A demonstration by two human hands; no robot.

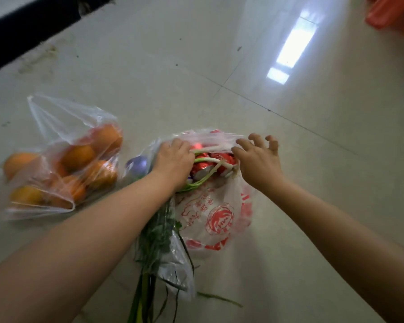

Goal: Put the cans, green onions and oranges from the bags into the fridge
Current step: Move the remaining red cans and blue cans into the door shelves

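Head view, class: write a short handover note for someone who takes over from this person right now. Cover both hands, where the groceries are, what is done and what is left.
Left hand: inside the mouth of the printed bag, fingers curled around the green onions.
Right hand: pinching the bag's rim, holding it open.
Red cans: in the printed bag, under the onion stalks.
Oranges: in the clear bag on the floor, to the left.
Done: nothing visibly out of the bags yet; no fridge in view.
Left: lift out onions, cans and oranges; put them all in the fridge.
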